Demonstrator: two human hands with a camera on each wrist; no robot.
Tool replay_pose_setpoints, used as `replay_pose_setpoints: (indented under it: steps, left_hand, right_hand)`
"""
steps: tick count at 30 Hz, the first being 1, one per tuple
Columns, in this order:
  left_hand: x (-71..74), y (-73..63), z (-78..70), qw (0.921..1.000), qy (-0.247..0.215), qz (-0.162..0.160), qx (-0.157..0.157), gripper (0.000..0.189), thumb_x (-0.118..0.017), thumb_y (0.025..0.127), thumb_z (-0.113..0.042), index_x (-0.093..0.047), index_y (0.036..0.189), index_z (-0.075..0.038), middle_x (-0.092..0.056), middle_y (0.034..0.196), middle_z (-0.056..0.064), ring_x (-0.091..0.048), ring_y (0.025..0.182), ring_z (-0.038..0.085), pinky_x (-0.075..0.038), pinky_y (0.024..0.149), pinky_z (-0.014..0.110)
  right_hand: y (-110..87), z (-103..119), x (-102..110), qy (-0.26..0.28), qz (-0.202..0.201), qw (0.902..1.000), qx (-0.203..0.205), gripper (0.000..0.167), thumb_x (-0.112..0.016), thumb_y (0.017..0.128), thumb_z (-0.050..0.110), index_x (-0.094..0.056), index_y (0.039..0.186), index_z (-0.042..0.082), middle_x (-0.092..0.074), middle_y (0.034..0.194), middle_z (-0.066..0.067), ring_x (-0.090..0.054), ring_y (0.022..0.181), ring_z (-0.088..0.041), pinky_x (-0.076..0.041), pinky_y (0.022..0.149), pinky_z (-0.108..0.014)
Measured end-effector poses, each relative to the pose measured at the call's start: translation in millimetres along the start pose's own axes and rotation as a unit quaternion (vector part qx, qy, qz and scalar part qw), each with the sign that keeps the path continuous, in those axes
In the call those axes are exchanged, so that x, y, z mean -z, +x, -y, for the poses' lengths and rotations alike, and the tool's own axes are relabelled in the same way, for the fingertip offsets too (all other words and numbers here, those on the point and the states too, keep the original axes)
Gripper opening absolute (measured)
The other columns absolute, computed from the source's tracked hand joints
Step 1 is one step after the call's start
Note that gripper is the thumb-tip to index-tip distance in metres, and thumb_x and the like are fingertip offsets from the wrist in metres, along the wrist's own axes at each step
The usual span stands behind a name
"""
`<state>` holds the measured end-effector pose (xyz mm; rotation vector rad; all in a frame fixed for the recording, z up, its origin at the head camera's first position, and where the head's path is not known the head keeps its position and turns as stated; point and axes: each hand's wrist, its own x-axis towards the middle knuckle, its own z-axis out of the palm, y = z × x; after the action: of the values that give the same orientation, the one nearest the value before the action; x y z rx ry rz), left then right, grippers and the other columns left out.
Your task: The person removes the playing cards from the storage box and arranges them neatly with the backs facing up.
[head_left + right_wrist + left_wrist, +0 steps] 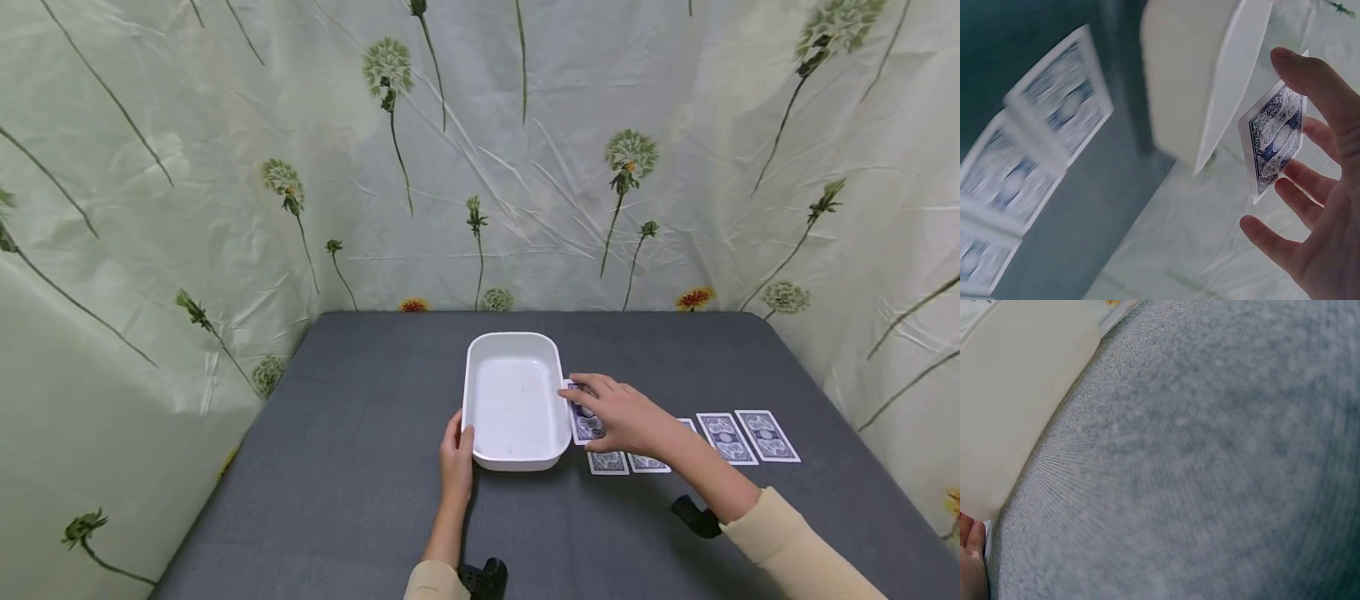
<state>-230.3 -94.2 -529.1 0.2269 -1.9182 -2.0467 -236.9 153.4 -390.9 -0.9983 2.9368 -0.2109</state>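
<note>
A deep white plastic tray [517, 400] with rounded corners sits on the grey table. My left hand [455, 461] holds its near left side, the thumb by the rim and the fingers against the outer wall. In the left wrist view, only part of that hand [971, 559] shows, at the tray's corner. Beside the tray's right wall, my right hand [628, 417] pinches a playing card [587, 421] between thumb and fingers. The card's blue patterned back [1275, 134] faces the right wrist camera, clear of the cloth.
Several more playing cards [767, 436] lie back up in two rows on the dark grey cloth [360, 467], right of the tray. My right forearm passes above some of them. A curtain [525, 192] printed with dandelions hangs behind and beside the table.
</note>
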Motion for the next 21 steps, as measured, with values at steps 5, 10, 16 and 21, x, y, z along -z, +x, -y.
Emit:
replay_pose_setpoints:
  steps: [5,10,16,21]
  left_hand:
    - [1.8,1.7,1.4,0.9999,-0.015,-0.001,-0.004,0.038,-0.045,0.089,-0.005,-0.048,0.127,0.004,-0.05,0.128,0.024,-0.046,0.118,0.032,-0.038,0.085,0.012]
    - [3.5,1.5,-0.4,1.0,-0.001,-0.002,-0.002,0.038,-0.045,0.09,-0.006,-0.048,0.127,0.003,-0.05,0.129,0.022,-0.047,0.119,0.03,-0.037,0.087,0.012]
    - [4.9,1.4,-7.1,0.9999,-0.006,0.009,0.006,0.038,-0.044,0.09,-0.005,-0.047,0.127,0.004,-0.049,0.129,0.024,-0.045,0.12,0.032,-0.038,0.086,0.012]
    - [3.7,2.1,-7.3,0.9999,-0.009,0.007,-0.002,0.038,-0.044,0.09,-0.004,-0.047,0.127,0.005,-0.049,0.129,0.024,-0.045,0.12,0.033,-0.037,0.085,0.011]
  right_hand:
    - [-32.5,-27.8,-2.9,-0.023,-0.007,0.9996,-0.013,0.076,-0.077,0.068,0.032,-0.043,0.134,0.017,-0.038,0.14,-0.014,-0.039,0.124,-0.036,-0.038,0.092,-0.056]
    - [-65.4,-65.8,-9.4,-0.039,-0.001,0.9984,-0.039,0.082,-0.079,0.064,0.028,-0.04,0.135,0.014,-0.039,0.138,-0.014,-0.039,0.122,-0.037,-0.038,0.088,-0.059]
    - [-102.8,-120.0,-13.7,-0.066,0.027,0.9924,-0.101,0.092,-0.082,0.059,0.029,-0.032,0.134,0.011,-0.04,0.134,-0.016,-0.041,0.117,-0.039,-0.039,0.081,-0.06]
    - [-132.0,-170.5,-19.8,-0.079,0.045,0.9863,-0.138,0.102,-0.082,0.059,0.023,-0.019,0.138,0.013,-0.037,0.129,-0.019,-0.04,0.111,-0.044,-0.04,0.076,-0.059]
